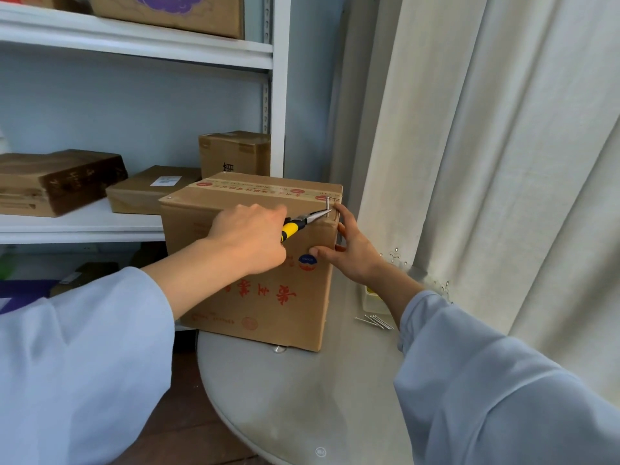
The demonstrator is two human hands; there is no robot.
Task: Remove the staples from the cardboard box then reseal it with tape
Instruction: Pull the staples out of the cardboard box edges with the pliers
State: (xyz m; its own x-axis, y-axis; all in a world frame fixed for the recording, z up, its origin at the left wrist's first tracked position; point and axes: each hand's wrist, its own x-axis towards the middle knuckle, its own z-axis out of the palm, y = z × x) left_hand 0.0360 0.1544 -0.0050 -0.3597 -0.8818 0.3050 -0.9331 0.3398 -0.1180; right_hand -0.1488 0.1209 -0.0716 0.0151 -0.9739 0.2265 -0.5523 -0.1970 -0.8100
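Fingers of the left hand (250, 237) are curled tight round the yellow-and-black handles of a pair of pliers (303, 223), whose thin metal nose reaches rightward along the top front edge of the cardboard box (255, 263) to its right corner. There the tips meet a nail (326, 203) that stands upright out of the box top, its head well above the cardboard; whether the tips actually clamp the shank is too small to tell. The right hand (352, 250) steadies that same corner with fingers spread and fairly straight: the thumb presses flat on the front face beside a round blue-and-red sticker (307, 261), the forefinger reaches up to the top corner just beside the nail, and the other fingers wrap onto the right side of the box. It grips nothing. The box sits on a round pale desk (302, 397), its top seam covered by a strip of printed tape (268, 190) and red characters printed on its front. Another nail head (169, 198) shows at the top left corner. On the desk to the right of the box, near the right forearm, lies a small bunch of loose nails (375, 321). Both arms wear loose pale blue sleeves (84, 347). Behind the box a white shelf (84, 226) carries several other brown boxes (154, 187), and a cream curtain (503, 162) hangs at the right.
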